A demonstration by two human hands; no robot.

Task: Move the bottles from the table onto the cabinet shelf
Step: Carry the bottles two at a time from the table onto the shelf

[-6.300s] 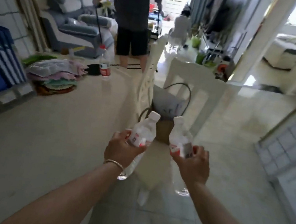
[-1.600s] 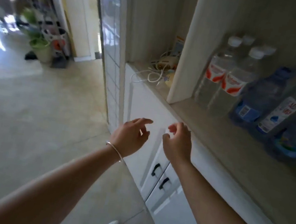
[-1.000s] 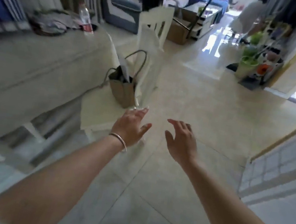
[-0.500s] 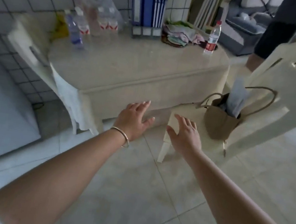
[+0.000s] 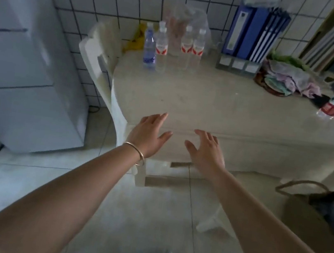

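Your left hand and right hand hover empty, fingers spread. The bottles stand crowded at the counter back, upper centre; a hasty reach could topple neighbours.

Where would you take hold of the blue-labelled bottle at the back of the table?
Probably round the blue-labelled bottle mid-body, coming from its open left side: it stands upright at the row's left end, with a red-labelled bottle close on its right.

I see the table bearing five bottles, blue binders, a cloth pile.
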